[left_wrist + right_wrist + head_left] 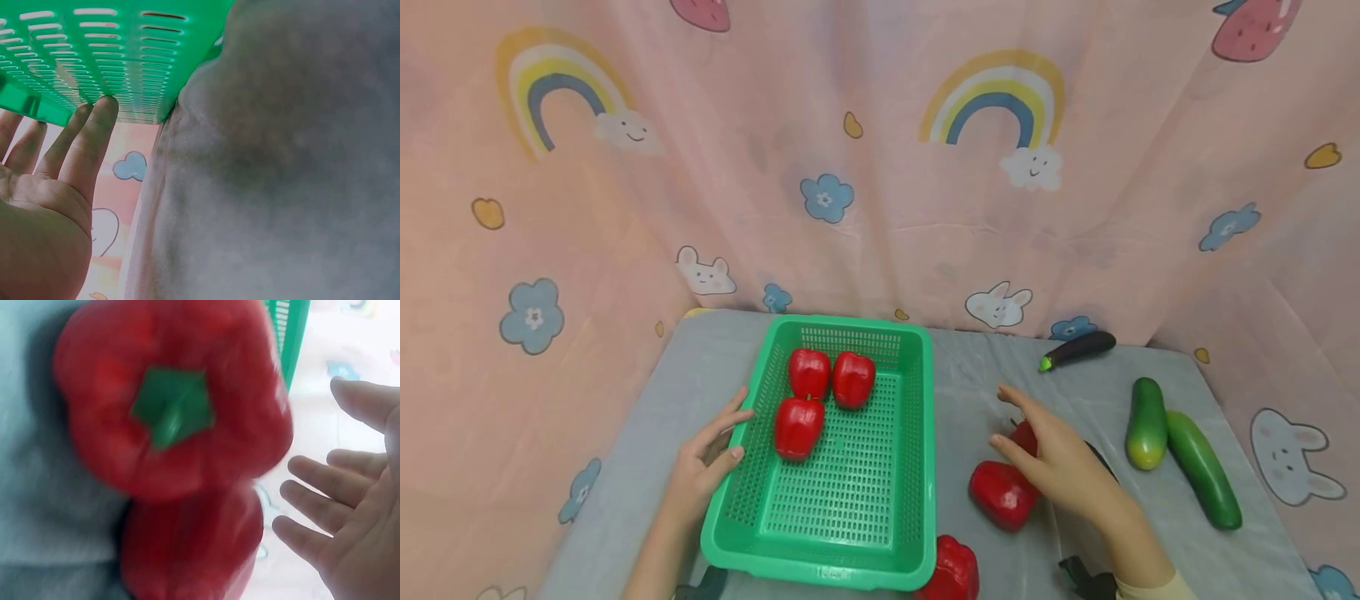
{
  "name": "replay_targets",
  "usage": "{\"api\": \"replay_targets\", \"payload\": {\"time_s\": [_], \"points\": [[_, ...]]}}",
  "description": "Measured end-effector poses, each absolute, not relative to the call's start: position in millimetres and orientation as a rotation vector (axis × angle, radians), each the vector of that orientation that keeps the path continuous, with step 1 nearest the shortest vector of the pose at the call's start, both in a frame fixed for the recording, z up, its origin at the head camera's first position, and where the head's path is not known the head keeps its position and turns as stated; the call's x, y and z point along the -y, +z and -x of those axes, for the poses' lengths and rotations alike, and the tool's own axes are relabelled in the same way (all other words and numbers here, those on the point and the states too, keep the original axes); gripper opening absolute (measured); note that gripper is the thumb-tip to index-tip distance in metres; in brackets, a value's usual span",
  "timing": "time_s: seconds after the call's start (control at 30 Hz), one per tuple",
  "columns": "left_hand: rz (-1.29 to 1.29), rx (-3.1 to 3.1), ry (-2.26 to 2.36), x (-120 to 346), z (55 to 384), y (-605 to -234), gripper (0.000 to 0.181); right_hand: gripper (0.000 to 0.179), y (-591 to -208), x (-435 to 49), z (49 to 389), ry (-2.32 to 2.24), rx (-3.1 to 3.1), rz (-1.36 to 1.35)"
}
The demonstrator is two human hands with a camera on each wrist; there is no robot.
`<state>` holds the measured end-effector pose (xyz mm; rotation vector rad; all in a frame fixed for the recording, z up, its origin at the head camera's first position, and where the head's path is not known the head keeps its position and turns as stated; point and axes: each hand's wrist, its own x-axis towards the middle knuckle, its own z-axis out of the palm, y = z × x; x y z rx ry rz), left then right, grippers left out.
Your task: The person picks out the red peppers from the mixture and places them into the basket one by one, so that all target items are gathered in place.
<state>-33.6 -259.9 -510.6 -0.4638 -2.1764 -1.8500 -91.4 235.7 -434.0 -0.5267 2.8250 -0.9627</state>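
A green plastic basket (929, 467) with slotted walls holds three red bell peppers (799, 428) toward its far left. My left hand (700, 471) is at its left wall; the left wrist view shows nearly straight fingers (94, 140) with tips right at the slots. To the right of the basket, my right hand (1063, 467) hovers over two red bell peppers (1000, 497), partly covering them. In the right wrist view its spread fingers (322, 503) hold nothing, beside a pepper with a green stem (231, 419).
Another red bell pepper (955, 571) lies at the basket's near right corner, cut off by the frame. A dark eggplant (1078, 350) lies at the back right. Two green cucumbers (1204, 469) lie farther right on the grey cloth (970, 383). A pink patterned curtain (895, 250) hangs behind.
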Motion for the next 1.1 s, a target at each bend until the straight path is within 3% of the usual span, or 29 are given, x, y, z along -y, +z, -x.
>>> {"api": "replay_targets", "payload": {"time_s": [0.7,1.1], "points": [[0.470,2.156,-1.845,258,33,-511,0.046,0.075,-452,-275,86,-0.954,-2.818,0.408],[0.470,2.142,-1.863,258,33,-511,0.045,0.084,-453,-287,81,-0.903,-2.797,0.388]]}}
